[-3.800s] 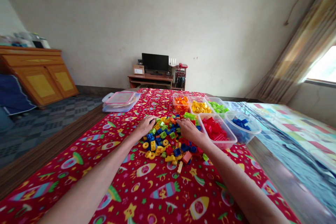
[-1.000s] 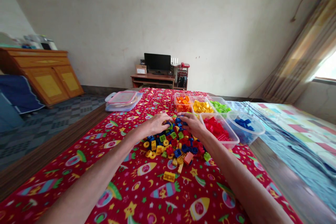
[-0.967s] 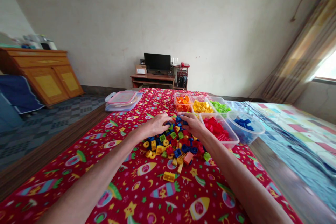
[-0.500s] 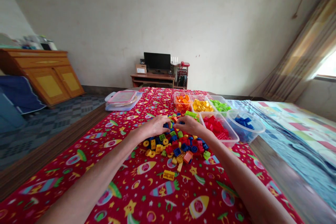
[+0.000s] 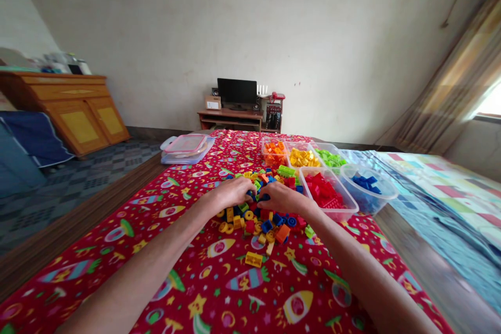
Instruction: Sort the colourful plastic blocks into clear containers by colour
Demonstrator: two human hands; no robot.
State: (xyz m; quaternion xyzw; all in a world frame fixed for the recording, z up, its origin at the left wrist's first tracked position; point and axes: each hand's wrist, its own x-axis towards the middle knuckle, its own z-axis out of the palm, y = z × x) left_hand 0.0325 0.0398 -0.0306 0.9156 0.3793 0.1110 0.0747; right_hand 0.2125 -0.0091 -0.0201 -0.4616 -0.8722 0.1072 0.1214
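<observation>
A heap of mixed toy building bricks (image 5: 237, 222) in yellow, blue, red, green and orange lies on the red patterned cloth (image 5: 188, 271). Over its middle, my left hand (image 5: 237, 191) has its fingers curled down, closed on a blue building brick (image 5: 250, 194). My right hand (image 5: 281, 198) faces it from the other side, thumb and fingers bent round another blue brick (image 5: 265, 197). The two hands almost meet. Their fingertips are partly hidden among the bricks. One yellow brick (image 5: 253, 259) lies apart, nearer to me.
Clear tubs stand right of the heap: orange bricks (image 5: 274, 149), yellow bricks (image 5: 303, 157), green bricks (image 5: 330, 157), red bricks (image 5: 323, 191) and blue bricks (image 5: 366, 183) are sorted in them. Stacked lids (image 5: 187, 146) lie at the back left. A bed (image 5: 442, 198) adjoins on the right.
Both hands have come slightly nearer to me and closer together over the heap. My right hand has dropped lower, uncovering bricks behind it. The view has shifted slightly.
</observation>
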